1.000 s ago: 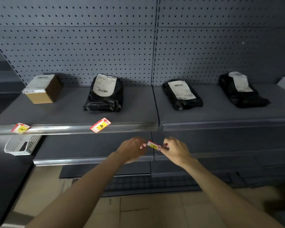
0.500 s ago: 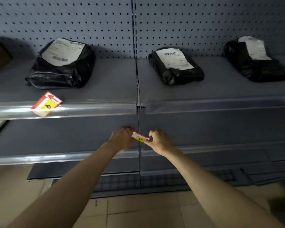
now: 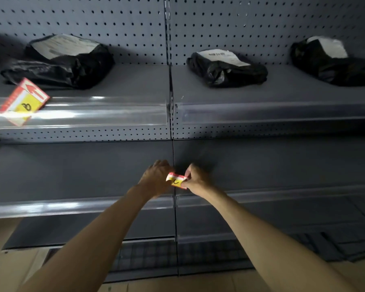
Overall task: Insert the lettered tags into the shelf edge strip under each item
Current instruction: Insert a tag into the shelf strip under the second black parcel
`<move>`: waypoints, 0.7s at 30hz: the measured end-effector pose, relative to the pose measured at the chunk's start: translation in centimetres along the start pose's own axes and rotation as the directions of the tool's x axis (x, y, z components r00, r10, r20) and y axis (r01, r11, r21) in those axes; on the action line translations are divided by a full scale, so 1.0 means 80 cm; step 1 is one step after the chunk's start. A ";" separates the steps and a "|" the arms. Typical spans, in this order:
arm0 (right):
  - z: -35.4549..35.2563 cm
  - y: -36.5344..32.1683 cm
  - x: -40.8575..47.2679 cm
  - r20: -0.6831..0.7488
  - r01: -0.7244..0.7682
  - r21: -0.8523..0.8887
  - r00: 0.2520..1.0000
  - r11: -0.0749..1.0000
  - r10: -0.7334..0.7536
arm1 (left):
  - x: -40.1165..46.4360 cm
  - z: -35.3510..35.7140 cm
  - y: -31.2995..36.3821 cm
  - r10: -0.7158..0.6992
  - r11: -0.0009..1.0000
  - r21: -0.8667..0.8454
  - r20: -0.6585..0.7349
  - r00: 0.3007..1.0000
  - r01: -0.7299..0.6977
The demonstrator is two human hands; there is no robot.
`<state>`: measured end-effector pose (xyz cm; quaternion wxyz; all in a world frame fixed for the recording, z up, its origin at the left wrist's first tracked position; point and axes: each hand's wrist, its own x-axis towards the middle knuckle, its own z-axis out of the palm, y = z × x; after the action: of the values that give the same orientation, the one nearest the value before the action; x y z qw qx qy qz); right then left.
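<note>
Left hand: left hand (image 3: pixel 156 178) reaches out in front of the lower shelf, fingers curled together, its fingertips at the left end of the C tag (image 3: pixel 176 180); the grip itself is hidden behind the hand, so I cannot tell how firmly it pinches.
Right hand: right hand (image 3: pixel 195 180) pinches the right end of the C tag between thumb and fingers, knuckles toward the camera.
C tag: small red, white and yellow card with a handwritten "C", held in the air between both hands, tilted a little down to the right, just in front of the seam between the two lower shelf boards and above the lower strip (image 3: pixel 72 206).
B tag: B tag (image 3: pixel 23 102), same colours with a red arrow and a handwritten letter, sits crooked in the upper strip (image 3: pixel 105 111) at the far left, its top corner leaning right; it lies below the left bag (image 3: pixel 59 62).
Upper strip: clear plastic, glare on the left half; the right half (image 3: pixel 272 111), under the middle bag (image 3: pixel 226 68), holds no tag that I can see.
Bags: three black plastic parcels with white labels on the upper shelf (image 3: pixel 135 81), well apart; the right bag (image 3: pixel 333 60) is cut by the frame edge.
Back wall: grey pegboard (image 3: pixel 114 24) behind the bags.
Arms: both bare forearms rise from the bottom edge and meet at the tag.
Floor: tan tiles (image 3: pixel 6 268) at lower left.
</note>
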<state>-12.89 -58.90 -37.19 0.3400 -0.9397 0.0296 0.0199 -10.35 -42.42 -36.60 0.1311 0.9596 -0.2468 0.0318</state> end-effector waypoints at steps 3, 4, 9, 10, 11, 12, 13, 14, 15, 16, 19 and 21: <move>-0.010 -0.008 -0.016 -0.018 0.100 0.008 0.995 0.995 -0.100 | -0.019 -0.024 0.015 0.015 0.998 -0.059 -0.074 0.997 -0.019; -0.016 -0.012 -0.025 -0.019 0.141 0.014 0.990 0.990 -0.141 | -0.029 -0.034 0.021 0.017 0.997 -0.080 -0.074 0.997 -0.023; -0.075 -0.052 -0.096 -0.042 0.230 0.072 0.973 0.971 -0.227 | -0.082 -0.112 0.063 -0.020 0.978 -0.207 -0.040 0.999 0.011; -0.090 -0.062 -0.113 -0.040 0.225 0.094 0.974 0.970 -0.222 | -0.092 -0.129 0.075 -0.020 0.975 -0.221 -0.028 0.999 0.013; -0.107 -0.072 -0.130 -0.039 0.215 0.117 0.977 0.970 -0.211 | -0.100 -0.147 0.087 -0.020 0.973 -0.230 -0.020 1.000 0.015; -0.124 -0.081 -0.146 -0.042 0.203 0.140 0.979 0.969 -0.199 | -0.107 -0.165 0.099 -0.020 0.972 -0.234 -0.014 1.000 0.016; -0.143 -0.091 -0.161 -0.051 0.192 0.160 0.981 0.968 -0.186 | -0.112 -0.184 0.111 -0.018 0.971 -0.237 -0.012 1.000 0.014; -0.161 -0.101 -0.174 -0.068 0.183 0.179 0.982 0.967 -0.174 | -0.116 -0.203 0.123 -0.011 0.970 -0.242 -0.013 1.000 0.008; -0.179 -0.110 -0.186 -0.089 0.175 0.194 0.983 0.965 -0.160 | -0.118 -0.223 0.134 0.006 0.969 -0.248 -0.020 1.000 -0.011; -0.198 -0.119 -0.196 -0.109 0.169 0.205 0.983 0.964 -0.149 | -0.118 -0.242 0.146 0.031 0.967 -0.251 -0.034 0.999 -0.039; -0.258 -0.142 -0.215 -0.129 0.142 0.235 0.985 0.962 -0.114 | -0.111 -0.295 0.181 0.075 0.962 -0.255 -0.098 0.992 -0.098; -0.296 -0.153 -0.220 -0.136 0.132 0.238 0.986 0.962 -0.101 | -0.102 -0.320 0.204 0.080 0.960 -0.252 -0.159 0.984 -0.119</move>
<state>-29.21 -63.95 -10.22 0.4523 -0.8897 -0.0026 -0.0618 -25.28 -45.51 -9.09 0.2721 0.9154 -0.2867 0.0764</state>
